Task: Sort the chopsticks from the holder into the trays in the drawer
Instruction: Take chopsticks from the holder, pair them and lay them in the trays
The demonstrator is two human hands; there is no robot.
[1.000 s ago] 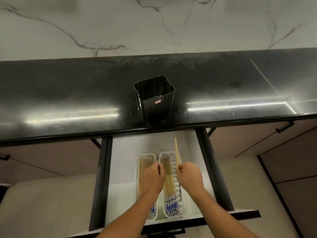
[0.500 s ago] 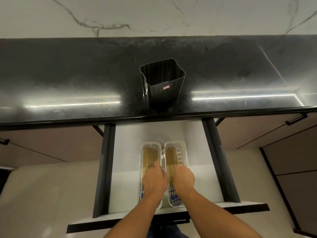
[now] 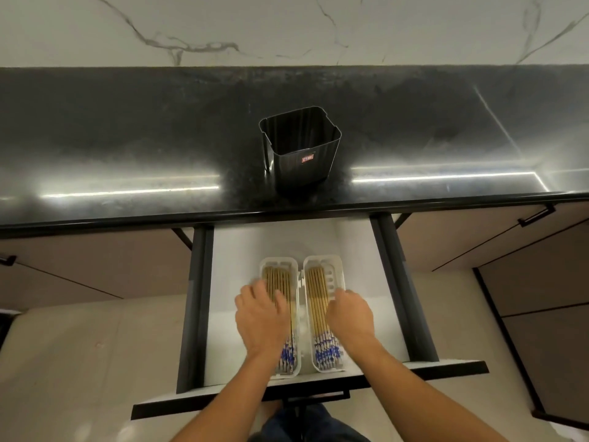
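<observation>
Two white trays lie side by side in the open white drawer [image 3: 237,250]. The left tray [image 3: 279,260] and the right tray [image 3: 338,266] each hold several wooden chopsticks [image 3: 317,295] with blue-patterned ends. My left hand [image 3: 261,317] rests flat over the left tray's chopsticks, fingers spread. My right hand [image 3: 350,314] sits at the right tray's right side, fingers curled loosely, nothing visible in it. The black ribbed holder [image 3: 301,148] stands on the dark counter above the drawer; no chopsticks show in it.
The dark glossy counter [image 3: 127,138] runs across the view under a marbled wall. Black drawer rails [image 3: 197,298] flank the drawer. Brown cabinet fronts with black handles [image 3: 535,215] sit on both sides. Pale floor lies below.
A second ago my right hand held one chopstick upright over the right tray; it now lies among the others. Both hands have spread apart onto the trays' outer sides.
</observation>
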